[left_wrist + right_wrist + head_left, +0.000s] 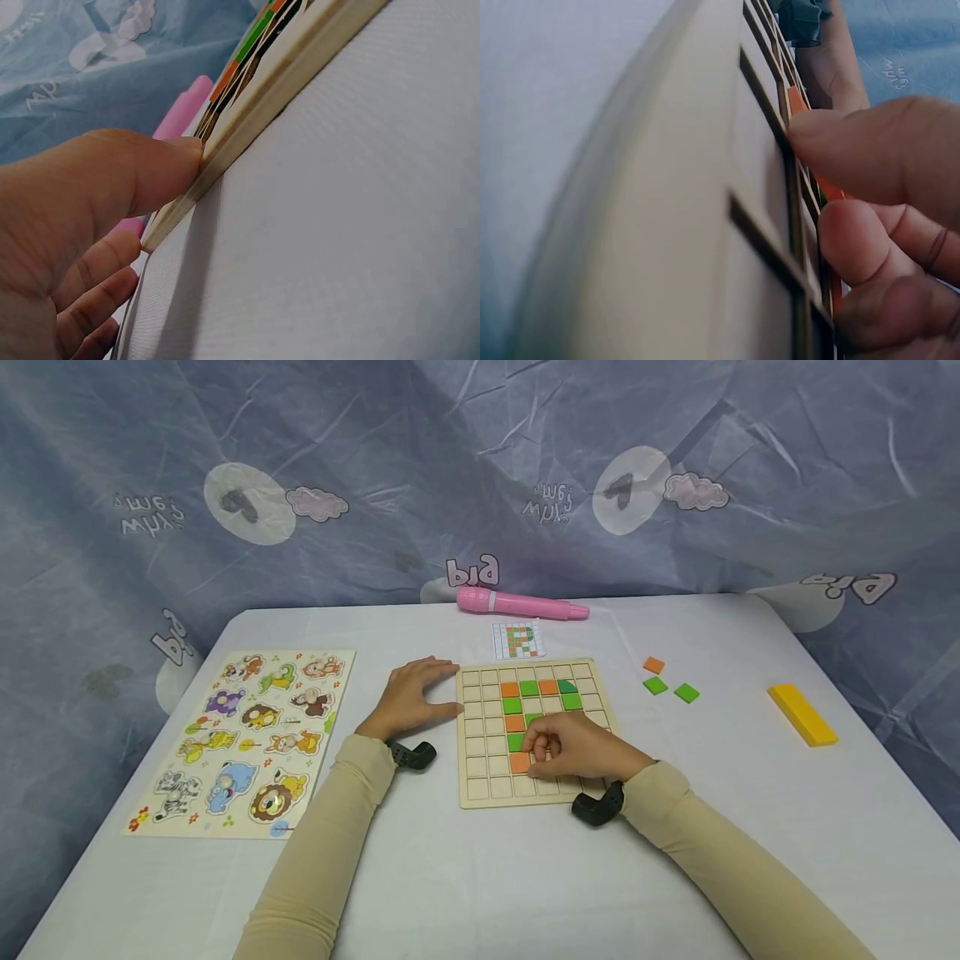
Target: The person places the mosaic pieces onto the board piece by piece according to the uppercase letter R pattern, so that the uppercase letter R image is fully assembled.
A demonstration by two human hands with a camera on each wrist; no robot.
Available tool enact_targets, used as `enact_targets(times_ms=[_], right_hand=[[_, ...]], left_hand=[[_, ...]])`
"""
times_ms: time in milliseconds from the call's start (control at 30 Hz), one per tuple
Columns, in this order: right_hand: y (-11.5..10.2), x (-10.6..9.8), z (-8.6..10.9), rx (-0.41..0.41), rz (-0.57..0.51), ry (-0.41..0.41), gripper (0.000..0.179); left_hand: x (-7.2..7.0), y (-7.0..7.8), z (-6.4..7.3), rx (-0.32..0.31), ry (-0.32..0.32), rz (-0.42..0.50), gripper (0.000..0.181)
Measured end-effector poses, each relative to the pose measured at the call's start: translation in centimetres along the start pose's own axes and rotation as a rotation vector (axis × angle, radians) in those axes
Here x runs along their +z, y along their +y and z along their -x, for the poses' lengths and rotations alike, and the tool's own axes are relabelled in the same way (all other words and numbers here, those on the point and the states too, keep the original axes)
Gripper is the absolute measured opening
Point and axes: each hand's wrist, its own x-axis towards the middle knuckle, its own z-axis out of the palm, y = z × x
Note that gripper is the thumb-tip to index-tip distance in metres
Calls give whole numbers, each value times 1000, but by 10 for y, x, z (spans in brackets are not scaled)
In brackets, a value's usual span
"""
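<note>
A wooden grid board [480, 792] lies on the table, with orange and green tiles set in some of its cells. My left hand [408, 697] rests against its left side, thumb and fingers spread apart; in the left wrist view the thumb [169, 169] touches the board's edge [247, 127]. Over the lower middle of the board, my right hand [577, 746] has curled fingers and pinches an orange square tile [519, 763] lying at a cell. The right wrist view shows that orange tile [830, 189] between thumb and index finger, partly hidden. The right hand also covers some cells.
Behind the board lie a small pattern card [517, 641] and a pink pen [521, 603]. Loose tiles, one orange [654, 665] and two green [686, 693], are to the right, before a yellow block [802, 715]. An animal puzzle board [243, 743] lies left.
</note>
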Motion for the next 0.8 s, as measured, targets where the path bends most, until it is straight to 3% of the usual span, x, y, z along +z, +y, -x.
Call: enact_targets(times_ms=[233, 433, 667, 800], right_hand=[[1, -2, -1, 10, -21, -20, 18], [9, -11, 1, 4, -137, -34, 12], [19, -34, 8, 120, -305, -27, 23], [31, -50, 15, 143, -316, -22, 27]], left_hand=[[-1, 1, -1, -11, -3, 6, 76], [-1, 1, -1, -14, -2, 2, 76], [1, 0, 0, -12, 0, 2, 76], [1, 0, 0, -10, 2, 1, 76]])
